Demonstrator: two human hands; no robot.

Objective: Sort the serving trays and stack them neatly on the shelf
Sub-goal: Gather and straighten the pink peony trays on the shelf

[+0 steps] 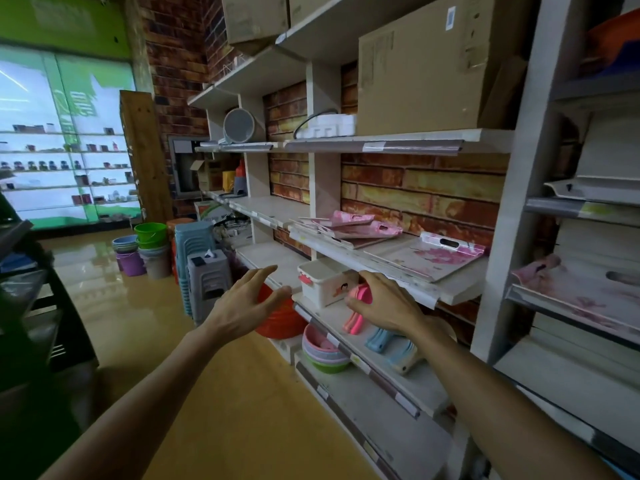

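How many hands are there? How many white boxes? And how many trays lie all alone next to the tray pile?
Hands: 2, the left hand and the right hand
White box: 1
Tray lying alone: 1
Total: 4

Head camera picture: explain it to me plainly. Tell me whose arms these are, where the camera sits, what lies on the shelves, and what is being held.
There is no machine here. The single picture comes from a camera worn on a person's head, looking forward and down, so the two bare arms are that person's own. The left hand and right hand both reach toward a shop shelf with relaxed fingers; neither holds anything. On that shelf lie pink flowered serving trays: a loose pile and a single tray to its right. Below stand a white box, pink items and blue items.
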